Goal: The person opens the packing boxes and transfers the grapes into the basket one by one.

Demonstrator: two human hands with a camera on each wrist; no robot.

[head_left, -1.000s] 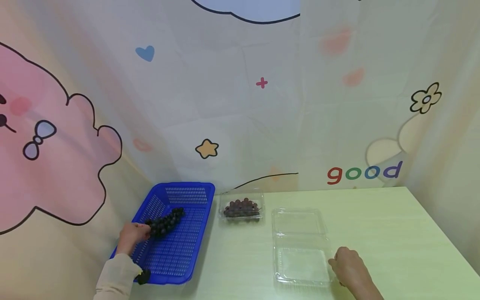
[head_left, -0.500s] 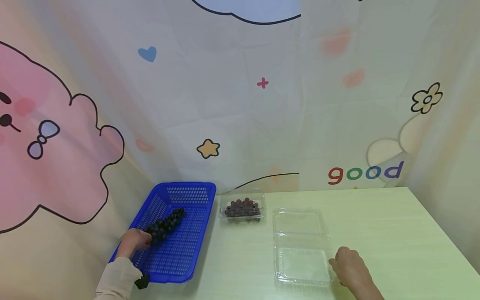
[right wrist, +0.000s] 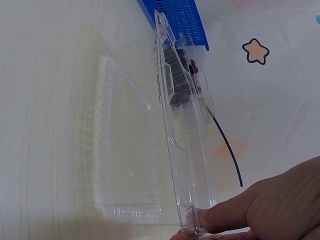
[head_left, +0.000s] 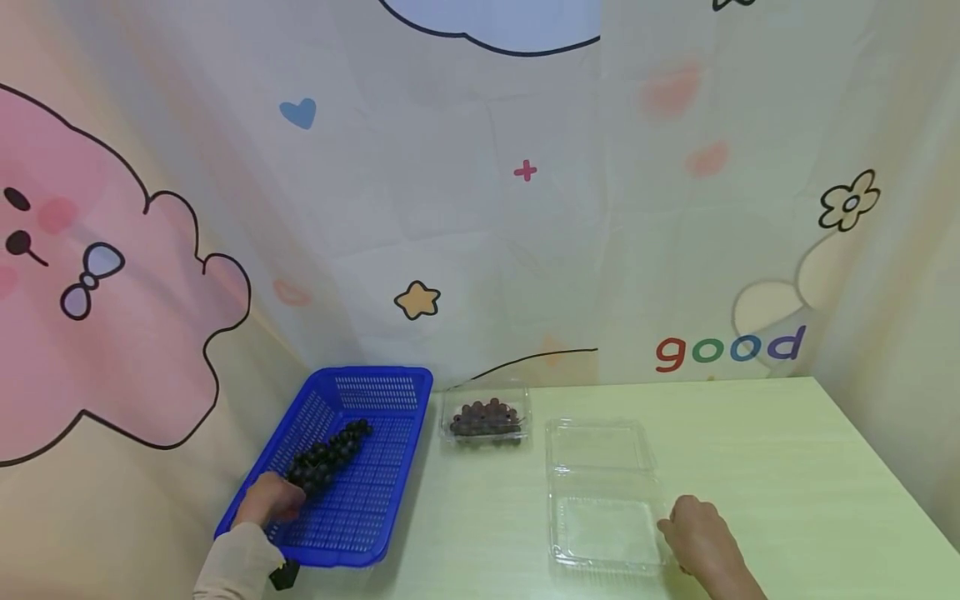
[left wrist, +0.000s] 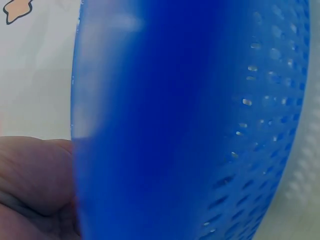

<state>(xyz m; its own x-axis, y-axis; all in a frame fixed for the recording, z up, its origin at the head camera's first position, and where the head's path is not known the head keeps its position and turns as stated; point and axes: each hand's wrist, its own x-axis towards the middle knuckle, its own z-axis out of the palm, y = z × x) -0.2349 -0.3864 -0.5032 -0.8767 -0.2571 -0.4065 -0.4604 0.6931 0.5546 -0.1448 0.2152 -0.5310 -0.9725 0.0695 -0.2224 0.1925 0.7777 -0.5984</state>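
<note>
My left hand (head_left: 272, 497) reaches over the near left wall of a blue perforated basket (head_left: 397, 492). Its curled fingers hold the near end of a long bunch of dark grapes (head_left: 330, 457), which lies slanted in the basket. In the left wrist view the basket wall (left wrist: 160, 125) hides the grapes and most of the fingers. An unfolded clear plastic clamshell box (head_left: 607, 529) lies on the table. My right hand (head_left: 697, 533) pinches its right edge between thumb and fingers, as the right wrist view shows the thumb (right wrist: 227, 215) on the rim.
A second clear clamshell box (head_left: 486, 421) with reddish grapes inside stands at the back, between the basket and the open box. The pale table (head_left: 787, 467) extends to the right. Behind it hangs a printed curtain (head_left: 480, 208). A small black object (head_left: 285, 574) sits by the left sleeve.
My left hand has moved down and nearer, and the near end of the grape bunch has shifted with it. My right hand and the clamshell box have stayed in place.
</note>
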